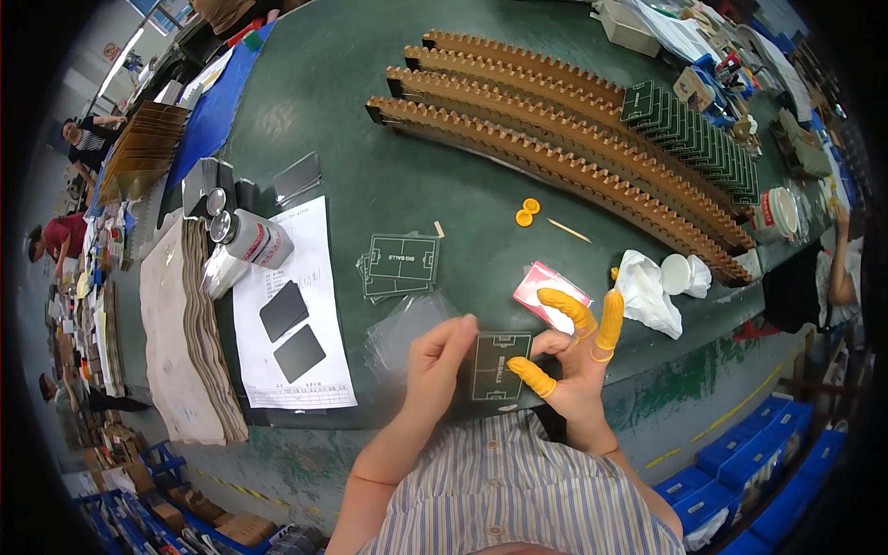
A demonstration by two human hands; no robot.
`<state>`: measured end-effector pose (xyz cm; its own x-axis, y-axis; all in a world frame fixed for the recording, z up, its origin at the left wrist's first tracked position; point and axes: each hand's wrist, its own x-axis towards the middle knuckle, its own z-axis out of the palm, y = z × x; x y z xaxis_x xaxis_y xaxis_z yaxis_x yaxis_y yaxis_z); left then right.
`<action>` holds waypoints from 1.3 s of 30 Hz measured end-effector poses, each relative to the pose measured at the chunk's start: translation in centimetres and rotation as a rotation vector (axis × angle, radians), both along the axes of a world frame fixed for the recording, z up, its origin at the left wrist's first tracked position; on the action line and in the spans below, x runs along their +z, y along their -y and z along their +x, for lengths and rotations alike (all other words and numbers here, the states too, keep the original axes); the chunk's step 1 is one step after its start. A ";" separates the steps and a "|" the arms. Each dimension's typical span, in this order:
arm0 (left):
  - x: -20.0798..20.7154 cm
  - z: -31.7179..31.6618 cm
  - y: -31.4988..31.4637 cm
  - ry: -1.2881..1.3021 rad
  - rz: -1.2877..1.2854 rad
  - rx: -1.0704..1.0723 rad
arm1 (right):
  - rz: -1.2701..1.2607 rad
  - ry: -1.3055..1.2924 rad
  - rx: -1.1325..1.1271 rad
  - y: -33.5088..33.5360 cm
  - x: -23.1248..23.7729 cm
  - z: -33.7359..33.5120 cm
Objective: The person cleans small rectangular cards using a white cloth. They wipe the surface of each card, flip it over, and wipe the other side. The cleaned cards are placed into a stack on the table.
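Both hands (504, 356) on green circuit board (499, 366), racks (555, 157) w/ boards behind

The person wears a short-sleeved shirt (518, 490) with fine blue and white stripes. The right hand (578, 356) carries orange rubber finger cots (610, 319) on thumb and two fingers; the left hand (442, 356) is bare.

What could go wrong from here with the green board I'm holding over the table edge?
The green board is pinched only at its sides by the left hand and right hand, past the table edge; a slip would likely drop it to your lap or the floor. The clear bags beside it look slippery and might slide off too.
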<state>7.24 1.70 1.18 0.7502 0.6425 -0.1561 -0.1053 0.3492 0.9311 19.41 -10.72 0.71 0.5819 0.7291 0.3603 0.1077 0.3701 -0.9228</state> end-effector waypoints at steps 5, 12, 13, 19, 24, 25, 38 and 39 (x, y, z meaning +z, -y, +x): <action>0.4 0.3 0.0 0.077 0.064 -0.056 | 0.001 -0.060 -0.043 0.1 0.2 0.0; 1.2 0.9 0.9 0.071 0.223 0.054 | -0.039 0.189 -0.207 0.9 0.0 0.8; 1.1 0.9 1.0 0.058 0.237 0.128 | -0.026 0.221 -0.255 1.0 -0.2 0.7; 0.0 0.4 0.0 0.330 0.274 0.149 | -0.019 0.392 -0.264 1.3 1.0 1.2; 2.0 1.6 1.2 0.037 0.499 -0.040 | -0.167 0.318 -0.136 2.3 0.1 0.9; 1.6 1.3 0.6 0.043 0.503 -0.126 | -0.162 0.328 -0.148 2.3 -0.2 0.8; 1.0 0.6 0.6 0.055 0.455 -0.125 | 0.009 0.411 -0.206 1.2 0.1 0.6; 1.1 0.6 0.6 0.052 0.460 -0.123 | 0.019 0.407 -0.180 1.2 -0.1 0.7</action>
<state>7.87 1.13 2.25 0.8244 0.5419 0.1633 -0.1398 -0.0847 0.9866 20.11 -11.96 0.64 0.5067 0.6203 0.5987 0.5249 0.3290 -0.7850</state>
